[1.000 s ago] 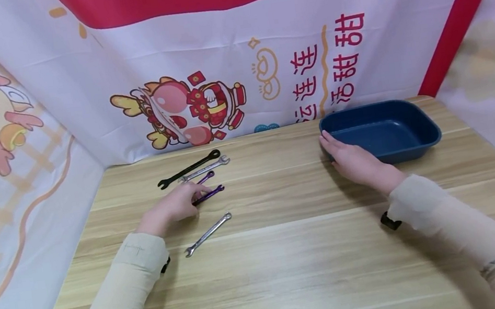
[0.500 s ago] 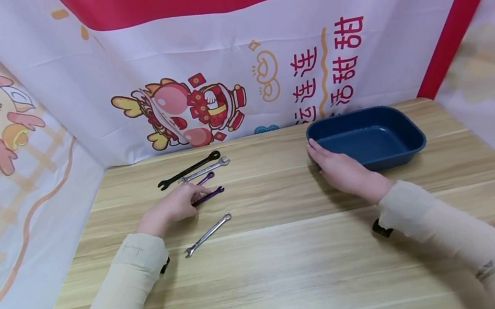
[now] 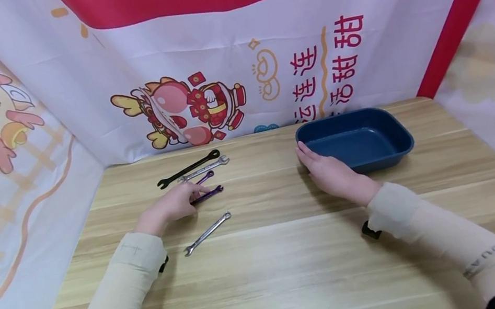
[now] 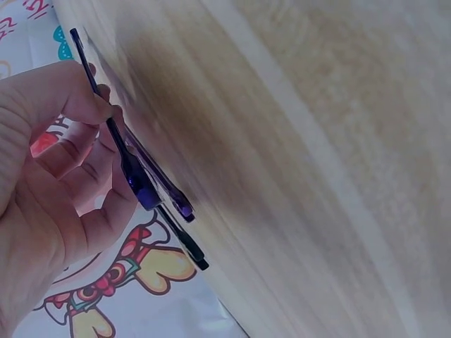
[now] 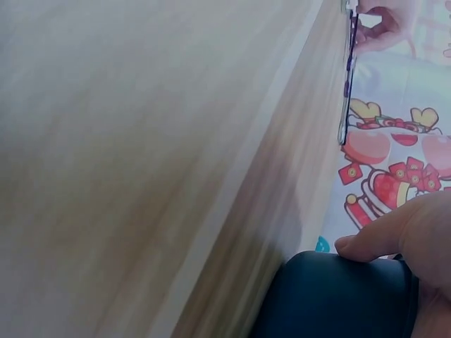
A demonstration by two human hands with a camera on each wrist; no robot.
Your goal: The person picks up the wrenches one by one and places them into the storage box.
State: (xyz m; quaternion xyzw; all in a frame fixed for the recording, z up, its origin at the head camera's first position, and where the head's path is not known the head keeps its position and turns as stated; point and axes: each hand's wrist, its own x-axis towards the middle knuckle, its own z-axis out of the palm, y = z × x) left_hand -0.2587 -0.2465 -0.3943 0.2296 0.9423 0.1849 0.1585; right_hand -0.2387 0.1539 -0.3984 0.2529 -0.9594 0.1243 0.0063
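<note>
My left hand [image 3: 173, 202] pinches a slim purple combination wrench [image 3: 211, 194] between thumb and fingers. In the left wrist view this wrench [image 4: 144, 189] slants past the fingertips, close over the table. A second purple wrench [image 3: 206, 177] lies just behind it, partly hidden by the hand. Farther back are a silver wrench [image 3: 206, 170] and a longer black wrench [image 3: 189, 169]. My right hand [image 3: 333, 176] grips the left end of a dark blue plastic bin [image 3: 384, 162]. In the right wrist view the thumb [image 5: 370, 243] lies against the bin's outside, with the other fingers mostly hidden.
Nearer the front, another silver wrench [image 3: 207, 234] lies alone on the wood-grain table [image 3: 265, 278]. A printed white cloth [image 3: 254, 32] hangs along the table's back edge, and more cloth [image 3: 14, 219] closes off the left and right sides.
The blue bin has slid left across the table, the right hand moving with it. My left hand and the wrenches stay in about the same place.
</note>
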